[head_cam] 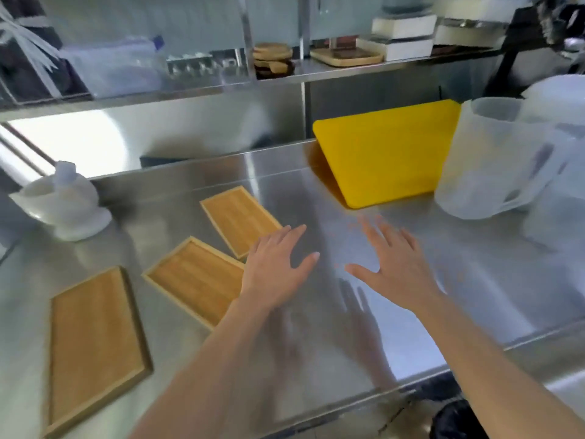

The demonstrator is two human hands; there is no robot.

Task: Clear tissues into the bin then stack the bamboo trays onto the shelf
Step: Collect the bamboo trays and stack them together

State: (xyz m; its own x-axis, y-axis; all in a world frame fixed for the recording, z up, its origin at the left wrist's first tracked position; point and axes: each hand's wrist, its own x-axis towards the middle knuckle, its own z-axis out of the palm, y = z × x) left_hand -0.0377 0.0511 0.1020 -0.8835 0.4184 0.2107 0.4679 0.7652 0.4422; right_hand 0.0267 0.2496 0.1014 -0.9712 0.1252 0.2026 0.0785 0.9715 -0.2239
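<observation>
Three flat bamboo trays lie on the steel counter (pixel 316 191): a far tray (pixel 237 218), a middle tray (pixel 198 278) and a near-left tray (pixel 95 343). My left hand (pixel 275 270) hovers open, fingers spread, over the right ends of the far and middle trays. My right hand (pixel 395 264) is open above bare counter, holding nothing. A steel shelf (pixel 196 90) runs above the counter's back. A dark bin (pixel 459 419) shows below the counter's front edge at lower right. No tissue is visible.
A yellow cutting board (pixel 386 153) leans against the back wall. Translucent plastic jugs (pixel 493 160) stand at the right. A white juicer-like dish (pixel 63 201) sits at the left. The shelf holds wooden coasters (pixel 273 60), a bamboo tray (pixel 346 57) and white boxes (pixel 402 36).
</observation>
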